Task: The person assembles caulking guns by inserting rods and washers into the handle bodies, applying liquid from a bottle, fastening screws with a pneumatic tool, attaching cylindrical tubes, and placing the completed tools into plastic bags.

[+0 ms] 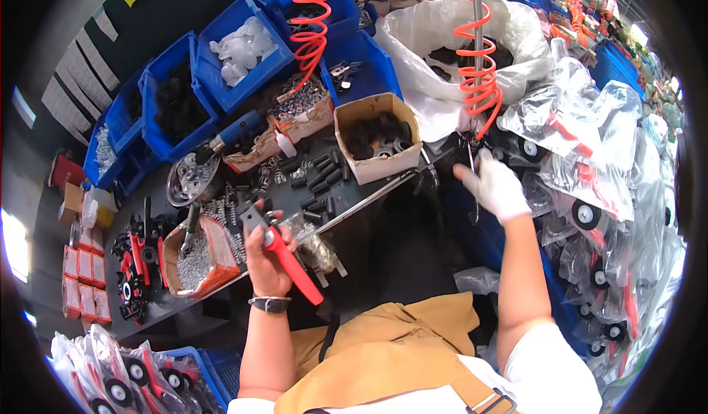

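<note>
In my bare left hand (pixel 263 261), with fingers wrapped round it, is a part with a long red lever handle (pixel 296 272) and a dark grey bracket (pixel 251 217). The handle points down and right, away from the palm. My right hand (pixel 500 191), in a white glove, is raised at the right, thumb and fingers apart. Close by it, a thin metal hook (pixel 473 156) hangs under a red coiled hose (pixel 478 93); I cannot tell if the glove touches it. Below my left hand's fingers, clear plastic bags of small parts (pixel 318 250) lie at the bench edge.
Blue bins (pixel 240 53) line the back. A cardboard box of black parts (pixel 376 137) and several black sleeves (pixel 321 174) sit on the bench. An open box of small metal parts (pixel 195 259) stands left. Bagged wheeled items (pixel 590 215) pile up at the right.
</note>
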